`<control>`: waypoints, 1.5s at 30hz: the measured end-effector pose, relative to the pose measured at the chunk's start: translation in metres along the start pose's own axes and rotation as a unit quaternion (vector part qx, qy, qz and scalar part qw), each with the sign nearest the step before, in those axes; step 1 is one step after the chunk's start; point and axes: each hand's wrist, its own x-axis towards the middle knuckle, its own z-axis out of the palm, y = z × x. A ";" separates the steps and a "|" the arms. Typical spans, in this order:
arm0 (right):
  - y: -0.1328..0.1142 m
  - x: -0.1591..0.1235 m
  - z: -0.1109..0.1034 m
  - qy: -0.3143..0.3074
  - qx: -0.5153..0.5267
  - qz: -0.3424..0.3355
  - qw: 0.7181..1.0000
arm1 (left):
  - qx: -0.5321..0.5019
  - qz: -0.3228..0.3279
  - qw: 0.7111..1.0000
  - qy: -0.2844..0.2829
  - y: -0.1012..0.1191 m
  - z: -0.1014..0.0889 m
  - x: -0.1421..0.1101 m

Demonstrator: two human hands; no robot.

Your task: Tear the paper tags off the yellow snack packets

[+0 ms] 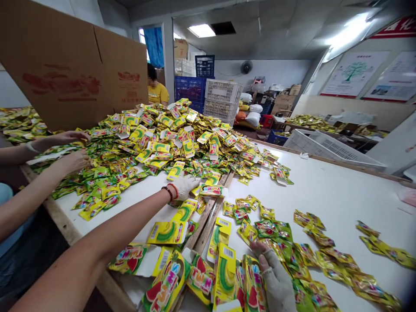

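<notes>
My left hand [186,187], in a white glove, reaches over yellow snack boxes at the near edge of the pile. Its fingers are stretched out, touching a yellow box [212,190] or just beside it. My right hand [276,279], in a greyish glove with bare fingertips, lies beside a box with "TWINS" lettering [253,284] at the front. Its fingers are slightly bent, with nothing visible in them. Several more yellow boxes [167,232] lie between my hands. Small foil packets [273,229] spread beyond and to the right of my right hand.
A wooden strip [204,221] divides the white table [318,182]. A large heap of boxes and packets [182,130] stands at the back, beside a cardboard carton [74,65]. At left, a co-worker's hands [73,162] are among packets. White crates [222,97] stand behind.
</notes>
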 end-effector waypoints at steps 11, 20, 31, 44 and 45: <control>-0.005 -0.004 0.000 -0.024 -0.003 0.001 1.000 | -0.124 -0.027 0.988 -0.093 0.049 -0.027 0.022; -0.005 -0.004 0.011 -0.002 0.013 -0.039 0.999 | -0.046 -0.266 0.961 0.063 0.056 0.034 0.085; -0.003 -0.003 0.013 -0.005 -0.003 -0.117 0.993 | -0.149 -0.035 0.988 -0.025 0.083 -0.027 -0.069; -0.036 -0.124 0.020 -0.163 -0.446 -0.278 0.835 | 0.131 -0.154 0.976 -0.086 0.045 0.004 -0.227; -0.033 -0.126 0.022 -0.174 -0.460 -0.273 0.826 | 0.125 -0.161 0.976 -0.076 0.049 0.004 -0.223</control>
